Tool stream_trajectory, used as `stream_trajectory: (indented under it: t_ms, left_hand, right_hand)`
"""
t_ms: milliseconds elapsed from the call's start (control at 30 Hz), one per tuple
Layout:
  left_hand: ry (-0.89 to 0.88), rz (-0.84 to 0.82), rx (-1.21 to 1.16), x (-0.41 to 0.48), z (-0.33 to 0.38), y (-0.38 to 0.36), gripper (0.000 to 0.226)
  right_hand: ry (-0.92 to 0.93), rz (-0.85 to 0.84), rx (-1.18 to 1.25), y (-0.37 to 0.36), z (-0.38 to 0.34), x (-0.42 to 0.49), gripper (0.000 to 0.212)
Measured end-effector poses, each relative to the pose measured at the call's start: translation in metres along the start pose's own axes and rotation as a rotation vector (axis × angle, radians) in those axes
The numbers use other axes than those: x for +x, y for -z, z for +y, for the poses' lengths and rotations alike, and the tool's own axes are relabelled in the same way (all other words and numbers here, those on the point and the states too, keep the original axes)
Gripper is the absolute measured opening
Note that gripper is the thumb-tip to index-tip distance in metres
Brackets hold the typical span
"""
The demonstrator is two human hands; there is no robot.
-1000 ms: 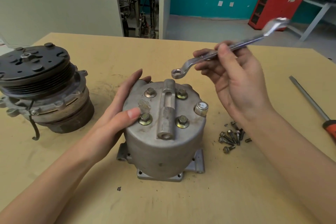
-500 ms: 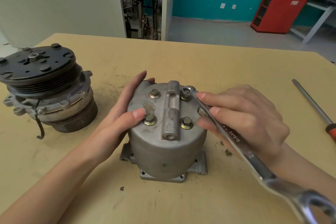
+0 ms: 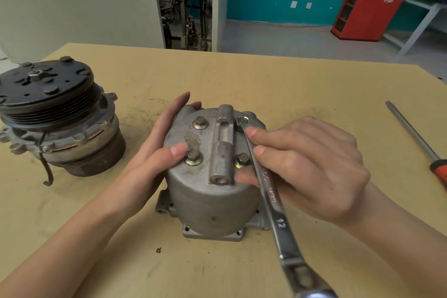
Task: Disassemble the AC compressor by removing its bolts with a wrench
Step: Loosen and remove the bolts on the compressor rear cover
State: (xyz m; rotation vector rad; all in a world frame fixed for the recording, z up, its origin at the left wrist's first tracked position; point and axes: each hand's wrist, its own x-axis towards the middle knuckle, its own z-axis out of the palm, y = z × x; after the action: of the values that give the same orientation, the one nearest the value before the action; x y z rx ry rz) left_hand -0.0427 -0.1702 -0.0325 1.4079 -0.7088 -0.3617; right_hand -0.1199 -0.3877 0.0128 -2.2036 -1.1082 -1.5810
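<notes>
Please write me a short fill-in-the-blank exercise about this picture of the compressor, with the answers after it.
1. The left hand steadies the compressor housing; the right hand holds the wrench, which is stamped with the number ___.
2. Its ring end covers one bolt; ___ other bolt heads show on the housing top.
3. The screwdriver on the table has an ___ handle.

Missing words: 12; three; orange.

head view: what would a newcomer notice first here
The grey compressor housing stands mid-table, braced by the left hand on its left side. The right hand holds a long wrench, its ring end over the far-right bolt. A black clutch pulley unit sits at the table's left.
</notes>
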Motion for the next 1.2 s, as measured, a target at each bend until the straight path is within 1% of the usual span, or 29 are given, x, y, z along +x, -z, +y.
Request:
stream_trajectory:
  t_ms: [67, 133, 233, 300, 367, 433, 500, 567, 667, 733, 800, 900, 967, 1033, 1100, 1133, 1167, 1200]
  left_hand:
    - [0.001, 0.0, 0.004, 0.0, 0.0, 0.0, 0.089]
    - [0.006, 0.005, 0.009, 0.0, 0.0, 0.001, 0.09]
    - [0.007, 0.021, 0.011, 0.001, 0.0, 0.001, 0.091]
    - [0.007, 0.033, 0.008, 0.001, 0.001, 0.001, 0.092]
    - [0.007, 0.038, 0.01, 0.001, 0.001, 0.0, 0.094]
    - [0.004, 0.046, 0.023, 0.001, 0.002, 0.0, 0.093]
    - [0.003, 0.051, 0.029, 0.001, 0.002, 0.0, 0.09]
    - [0.004, 0.049, 0.035, 0.001, 0.002, 0.0, 0.093]
    - [0.004, 0.043, 0.041, 0.001, 0.002, 0.0, 0.093]
    - [0.006, 0.04, 0.042, 0.001, 0.002, 0.001, 0.092]
    - [0.009, 0.037, 0.046, 0.001, 0.002, 0.002, 0.092]
    - [0.004, 0.029, 0.052, 0.001, 0.003, 0.002, 0.096]
    - [0.004, 0.028, 0.052, 0.001, 0.004, 0.002, 0.097]
    - [0.004, 0.025, 0.062, 0.001, 0.004, 0.002, 0.096]
    - [-0.001, 0.03, 0.07, 0.001, 0.003, 0.002, 0.088]
    - [-0.004, 0.035, 0.071, 0.001, 0.003, 0.002, 0.084]
    - [-0.007, 0.037, 0.07, 0.001, 0.003, 0.002, 0.081]
    - [-0.01, 0.037, 0.07, 0.001, 0.003, 0.001, 0.08]
  right_hand:
    - [-0.04, 0.013, 0.031, -0.001, 0.0, 0.0, 0.027]
    - [-0.143, 0.054, 0.131, -0.001, 0.002, -0.002, 0.025]
    - [-0.392, 0.103, 0.414, 0.0, 0.006, -0.011, 0.015]
    - [-0.589, 0.13, 0.656, -0.003, 0.008, -0.013, 0.002]
    - [-0.76, 0.189, 0.857, -0.006, 0.012, -0.014, 0.007]
    - [-0.91, 0.217, 1.005, -0.008, 0.02, -0.012, 0.005]
    - [-1.088, 0.209, 1.139, -0.009, 0.029, -0.011, 0.006]
    - [-1.277, 0.199, 1.268, -0.012, 0.039, -0.01, 0.009]
    - [-1.438, 0.223, 1.448, -0.023, 0.055, 0.001, 0.018]
    - [-1.506, 0.203, 1.579, -0.034, 0.065, 0.013, 0.026]
    - [-1.546, 0.063, 1.641, -0.044, 0.074, 0.025, 0.031]
    - [-1.529, -0.183, 1.614, -0.058, 0.081, 0.036, 0.034]
    - [-1.499, -0.253, 1.604, -0.063, 0.083, 0.041, 0.035]
    - [-1.466, -0.186, 1.665, -0.061, 0.083, 0.045, 0.033]
    - [-1.432, -0.03, 1.708, -0.055, 0.081, 0.049, 0.025]
    - [-1.41, 0.059, 1.668, -0.051, 0.079, 0.05, 0.018]
    - [-1.376, 0.146, 1.576, -0.045, 0.075, 0.049, 0.01]
    - [-1.321, 0.22, 1.444, -0.039, 0.069, 0.048, 0.006]
